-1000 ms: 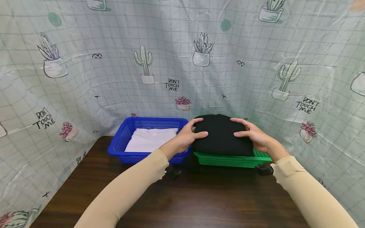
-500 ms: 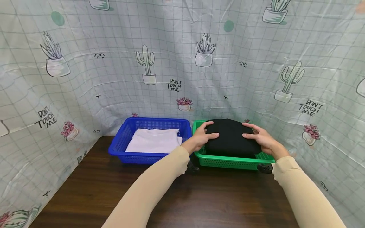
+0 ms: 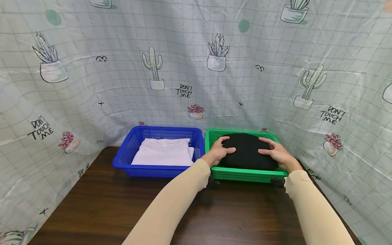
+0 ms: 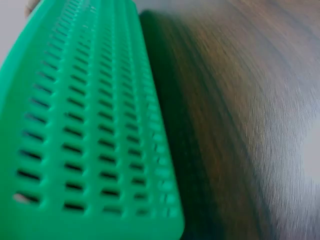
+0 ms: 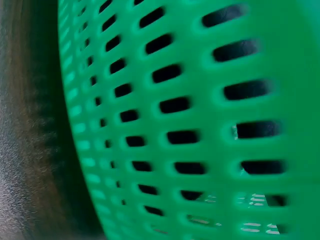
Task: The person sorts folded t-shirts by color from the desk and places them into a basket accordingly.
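Note:
A folded black cloth (image 3: pixel 247 152), thick and rounded at its far edge, lies down inside the green plastic basket (image 3: pixel 245 175). My left hand (image 3: pixel 219 151) grips its left side, thumb on top and the other fingers spread along the edge. On the opposite side my right hand (image 3: pixel 278 153) holds it the same way, thumb pointing inward. The undersides of the fingers are hidden by cloth and rim. Both wrist views show only the slotted outer wall of the basket, with neither hand's grip visible.
Left of the green basket stands a blue basket (image 3: pixel 159 171) with folded white cloth (image 3: pixel 162 152) in it. Both rest on a dark wooden table (image 3: pixel 239 207). A cactus-print curtain (image 3: pixel 196 68) hangs behind and around the sides.
Both hands have carried the black cloth slightly right and lowered it into the green basket, whose back rim now shows. More of the white cloth is uncovered as the left arm moved right.

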`<state>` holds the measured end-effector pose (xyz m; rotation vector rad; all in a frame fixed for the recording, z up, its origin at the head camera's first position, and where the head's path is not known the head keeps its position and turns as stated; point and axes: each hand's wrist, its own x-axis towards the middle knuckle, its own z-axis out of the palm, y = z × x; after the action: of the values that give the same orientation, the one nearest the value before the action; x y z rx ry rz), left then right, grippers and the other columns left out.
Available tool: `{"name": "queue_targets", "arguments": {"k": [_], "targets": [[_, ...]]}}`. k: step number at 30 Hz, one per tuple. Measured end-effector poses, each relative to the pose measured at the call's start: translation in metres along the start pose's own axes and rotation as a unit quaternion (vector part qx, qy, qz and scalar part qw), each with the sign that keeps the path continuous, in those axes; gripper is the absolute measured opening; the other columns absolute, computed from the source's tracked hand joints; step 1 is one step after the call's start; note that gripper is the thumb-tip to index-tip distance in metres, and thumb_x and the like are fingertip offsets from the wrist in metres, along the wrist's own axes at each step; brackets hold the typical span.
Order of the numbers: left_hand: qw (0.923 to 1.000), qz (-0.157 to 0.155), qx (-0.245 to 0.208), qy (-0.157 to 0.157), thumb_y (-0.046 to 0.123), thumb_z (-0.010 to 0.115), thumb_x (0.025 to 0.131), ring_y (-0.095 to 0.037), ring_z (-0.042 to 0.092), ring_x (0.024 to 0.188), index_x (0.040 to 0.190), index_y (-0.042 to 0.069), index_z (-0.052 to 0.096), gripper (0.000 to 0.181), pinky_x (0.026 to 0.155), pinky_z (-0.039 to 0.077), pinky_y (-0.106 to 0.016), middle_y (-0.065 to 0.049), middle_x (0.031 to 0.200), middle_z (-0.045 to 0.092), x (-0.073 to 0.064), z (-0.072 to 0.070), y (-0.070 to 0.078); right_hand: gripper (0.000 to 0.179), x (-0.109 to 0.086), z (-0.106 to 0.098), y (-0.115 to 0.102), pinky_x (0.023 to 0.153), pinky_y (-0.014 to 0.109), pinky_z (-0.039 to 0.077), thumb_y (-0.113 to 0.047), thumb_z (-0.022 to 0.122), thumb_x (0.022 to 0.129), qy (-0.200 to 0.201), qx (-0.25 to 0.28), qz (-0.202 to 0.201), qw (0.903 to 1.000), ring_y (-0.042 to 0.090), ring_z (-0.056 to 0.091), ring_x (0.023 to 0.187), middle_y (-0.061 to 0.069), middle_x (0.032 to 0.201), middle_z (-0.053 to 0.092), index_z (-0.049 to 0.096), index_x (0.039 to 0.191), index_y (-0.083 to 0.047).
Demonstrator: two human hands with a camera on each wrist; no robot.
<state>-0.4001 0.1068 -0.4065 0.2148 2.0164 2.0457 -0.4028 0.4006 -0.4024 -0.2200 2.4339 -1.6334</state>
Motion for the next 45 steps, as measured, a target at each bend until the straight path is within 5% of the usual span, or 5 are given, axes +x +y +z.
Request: {"name": "queue_targets", "arguments": {"k": [6,14,20,27,45], "targets": [[0.9984,-0.044,-0.011,0.032,0.007,0.076,0.099,-0.031,0.064,0.125,0.153,0.026,0.055,0.062,0.104,0.055,-0.045,-0.013,0.149,0.056,0.012,0.007,-0.011,0.08,0.001,0.005,0.009,0.087,0.031,0.059,-0.021,0.068,0.107,0.019,-0.022,-0.001,0.9996,0.01,0.067,0.107,0.032,0.169,0.024,0.022,0.171,-0.012],[0.9963,-0.056,0.038,0.052,0.005,0.073,0.1,-0.037,0.054,0.139,0.157,0.017,0.05,0.063,0.112,0.049,-0.047,-0.017,0.16,0.046,0.001,0.011,-0.004,0.074,0.003,0.006,0.014,0.095,0.038,0.057,-0.025,0.067,0.107,0.034,-0.064,0.015,0.9973,0.051,0.048,0.14,0.034,0.171,0.015,0.029,0.169,-0.009],[0.9954,-0.057,0.059,0.048,0.003,0.072,0.101,-0.039,0.052,0.141,0.158,0.016,0.05,0.062,0.114,0.047,-0.05,-0.017,0.16,0.045,0.007,0.014,-0.008,0.072,0.0,0.002,0.018,0.102,0.05,0.054,-0.023,0.066,0.108,0.02,-0.092,0.03,0.9951,0.05,0.055,0.133,0.038,0.169,0.013,0.03,0.168,-0.006],[0.9877,-0.075,0.121,0.065,0.008,0.077,0.098,-0.033,0.062,0.12,0.155,0.021,0.053,0.063,0.089,0.052,-0.043,-0.015,0.155,0.052,0.015,0.01,-0.016,0.072,0.003,0.004,0.021,0.12,0.071,0.025,-0.018,0.065,0.108,-0.015,-0.137,0.027,0.9901,0.061,0.006,0.155,0.041,0.168,0.005,0.027,0.166,0.0],[0.9853,-0.07,0.138,0.071,0.006,0.076,0.098,-0.038,0.059,0.133,0.156,0.015,0.052,0.063,0.107,0.053,-0.05,-0.019,0.157,0.05,0.005,0.008,-0.012,0.073,0.005,0.009,0.015,0.121,0.072,0.023,-0.019,0.066,0.107,-0.043,-0.177,0.049,0.9821,0.061,0.006,0.154,0.045,0.166,0.007,0.028,0.166,0.001]]}}
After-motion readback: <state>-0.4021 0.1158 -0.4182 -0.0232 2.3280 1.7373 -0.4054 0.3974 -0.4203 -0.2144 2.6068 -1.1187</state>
